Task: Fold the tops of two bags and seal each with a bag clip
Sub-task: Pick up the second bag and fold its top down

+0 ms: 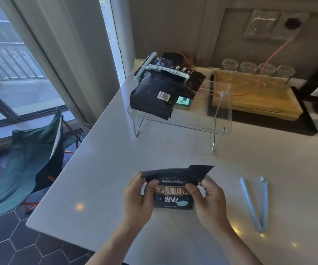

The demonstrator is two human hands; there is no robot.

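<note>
A small black coffee bag [172, 196] stands on the white counter [106, 169] in front of me. My left hand [137, 199] grips its upper left edge and my right hand [209, 201] grips its upper right edge, thumbs on the front. The bag's top is bent over, with one corner sticking up at the right. A pale blue bag clip [255, 205] lies open in a V on the counter to the right of my right hand. Farther back, dark bags [152, 96] with pale clips [165, 70] across their tops lie on a clear stand [222, 119].
A wooden tray [250, 96] with upturned glasses [257, 68] sits at the back right, an orange cable across it. A phone [183, 101] lies under the clear stand. The counter's left edge drops to a tiled floor with a teal folding chair [33, 159].
</note>
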